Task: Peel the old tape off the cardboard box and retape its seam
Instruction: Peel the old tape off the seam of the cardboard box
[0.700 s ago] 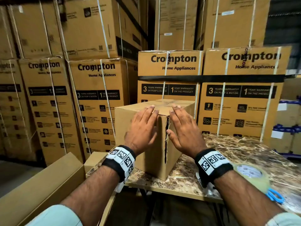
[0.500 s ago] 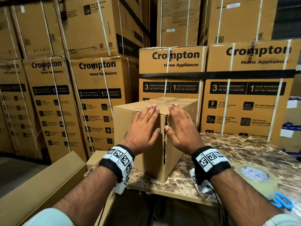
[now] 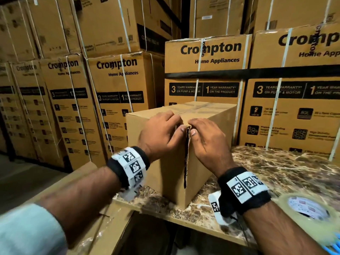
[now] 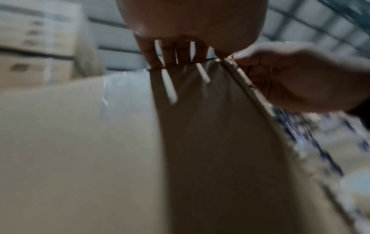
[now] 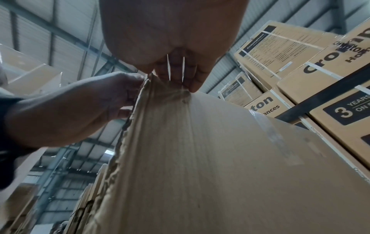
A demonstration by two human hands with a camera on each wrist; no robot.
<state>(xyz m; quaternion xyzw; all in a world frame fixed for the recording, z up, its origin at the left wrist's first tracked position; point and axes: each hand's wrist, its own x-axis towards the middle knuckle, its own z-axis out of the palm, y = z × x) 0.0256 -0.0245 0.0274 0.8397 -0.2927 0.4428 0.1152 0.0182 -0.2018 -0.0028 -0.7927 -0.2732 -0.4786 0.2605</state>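
Observation:
A plain cardboard box stands on the near corner of a marble-patterned table. Its near vertical seam gapes open with a ragged edge. Old clear tape runs across the box top. My left hand and right hand meet at the top of the seam. Each hand's fingers curl over the top edge, thumbs pressing the faces either side of the gap. The left wrist view shows my fingers hooked on the box edge. The right wrist view shows the torn seam edge and clear tape.
A roll of clear tape lies on the table at the lower right, with blue scissors beside it. Tall stacks of printed appliance cartons wall in the back and left. A long flat carton lies below the table's left edge.
Both hands slid up the box faces from flat pressing beside the seam to its top corner, and their fingers now curl over the top edge.

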